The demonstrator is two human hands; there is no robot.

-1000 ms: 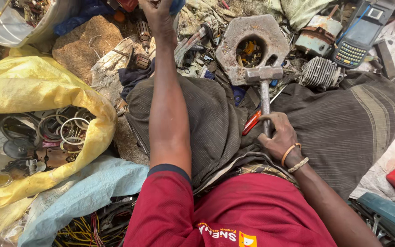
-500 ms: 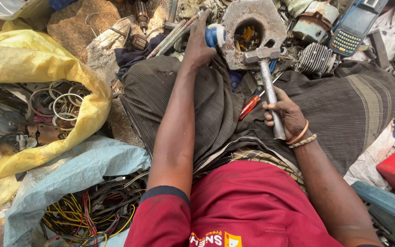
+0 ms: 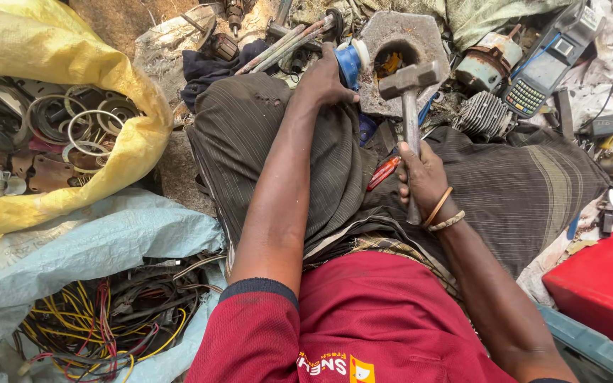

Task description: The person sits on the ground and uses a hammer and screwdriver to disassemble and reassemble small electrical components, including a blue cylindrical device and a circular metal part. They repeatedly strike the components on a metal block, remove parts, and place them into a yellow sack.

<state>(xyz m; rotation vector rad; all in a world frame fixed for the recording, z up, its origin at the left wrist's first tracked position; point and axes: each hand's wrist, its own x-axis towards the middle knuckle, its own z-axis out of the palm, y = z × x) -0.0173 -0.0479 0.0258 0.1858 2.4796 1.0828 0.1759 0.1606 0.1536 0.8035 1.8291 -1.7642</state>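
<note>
Scrap metal and dusty ground fill the whole view, with the person seated among the piles, legs spread under dark striped cloth. Left hand (image 3: 324, 79): its grip is wrapped around a small blue and white part (image 3: 352, 60), pressing it against the near edge of a heavy grey metal block (image 3: 399, 42) with a round hole in it. Right hand (image 3: 423, 179): its grip is closed about the handle of a hammer (image 3: 411, 106), low on the shaft, with the steel head raised just above the block; a red-handled tool (image 3: 383, 172) lies on the lap just beside it. Judging by this, a blow is being lined up. To do it well, the part should sit flat and steady on the block, fingers kept off the struck face, and the head should fall square, short and controlled. Further out, a yellow sack (image 3: 58, 142) of metal rings sits to the left, a pale blue bag (image 3: 86, 241) of tangled wires nearer, a handheld keypad device (image 3: 544, 67) and a red box (image 3: 604, 284) to the right.
</note>
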